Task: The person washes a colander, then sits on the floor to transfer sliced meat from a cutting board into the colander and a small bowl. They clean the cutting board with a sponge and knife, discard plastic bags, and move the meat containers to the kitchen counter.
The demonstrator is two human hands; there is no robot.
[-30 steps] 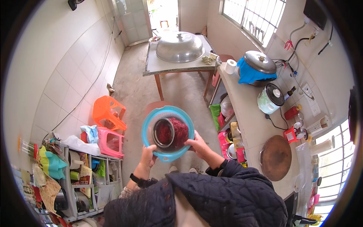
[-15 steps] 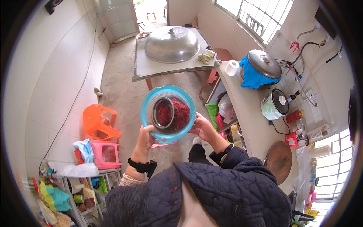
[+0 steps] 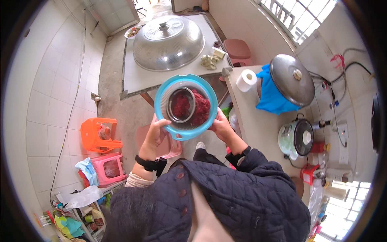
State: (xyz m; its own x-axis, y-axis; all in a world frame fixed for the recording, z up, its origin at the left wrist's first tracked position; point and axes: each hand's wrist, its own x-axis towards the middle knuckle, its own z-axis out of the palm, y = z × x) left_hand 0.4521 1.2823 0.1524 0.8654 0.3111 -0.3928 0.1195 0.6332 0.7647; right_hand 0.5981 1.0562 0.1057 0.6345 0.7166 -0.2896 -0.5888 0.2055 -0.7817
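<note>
A round blue plastic colander (image 3: pixel 206 82) is held up in front of me by its rim. My left hand (image 3: pixel 158 128) grips it at the lower left, thumb over the edge. My right hand (image 3: pixel 221 124) grips the right side, its fingers partly hidden beneath. Inside the colander lies a mass of dark red, shredded-looking food (image 3: pixel 200 108). A small metal bowl (image 3: pixel 192 105) sits in there on the left, with more of the red stuff in it. What exactly the red food is, I cannot make out.
Ahead stands a table (image 3: pixel 131 76) with a large domed metal lid (image 3: pixel 168 46). On the right runs a counter (image 3: pixel 252 121) bearing a paper roll (image 3: pixel 246 80), a lidded pot (image 3: pixel 291 80) and a rice cooker (image 3: pixel 296 137). A pink stool (image 3: pixel 173 149) stands below my arms; an orange stool (image 3: pixel 96 135) is at left.
I have come closer to the table and counter, with the colander still in both hands. A pink stool now shows more fully beneath my left arm.
</note>
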